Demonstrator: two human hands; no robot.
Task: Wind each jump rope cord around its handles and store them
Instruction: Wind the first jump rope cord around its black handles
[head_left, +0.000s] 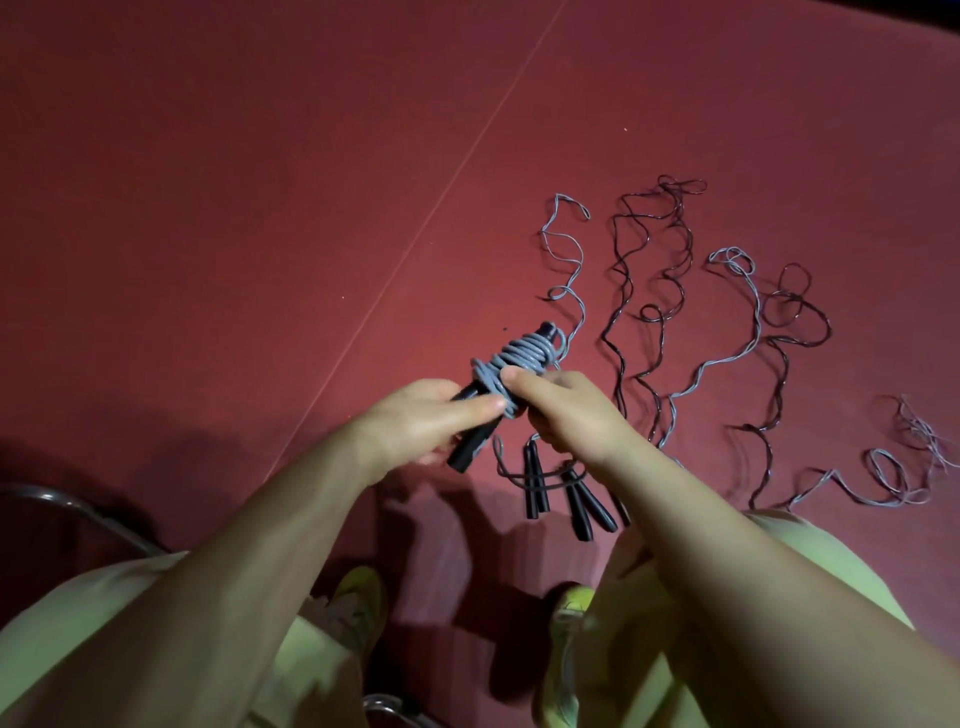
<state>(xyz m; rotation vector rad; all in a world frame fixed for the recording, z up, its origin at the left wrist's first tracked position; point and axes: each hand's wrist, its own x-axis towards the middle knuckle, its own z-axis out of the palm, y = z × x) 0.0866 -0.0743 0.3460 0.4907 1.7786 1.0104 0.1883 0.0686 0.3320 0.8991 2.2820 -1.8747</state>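
Note:
I hold a pair of black jump rope handles (470, 441) above the red floor, with grey cord (511, 358) wound thickly round their upper half. My left hand (415, 421) grips the handles from the left, thumb pressed on the coils. My right hand (566, 410) pinches the cord at the coils from the right. A loose grey tail (569, 260) trails from the bundle across the floor. Several more black handles (566, 493) lie below my hands, their dark cord (647, 291) and grey cord (753, 332) spread out unwound to the right.
The red mat floor (260, 208) has a thin seam running diagonally at the left. A chrome chair frame (78, 512) shows at the lower left. My legs in light green trousers and yellow-green shoes (358, 603) fill the bottom.

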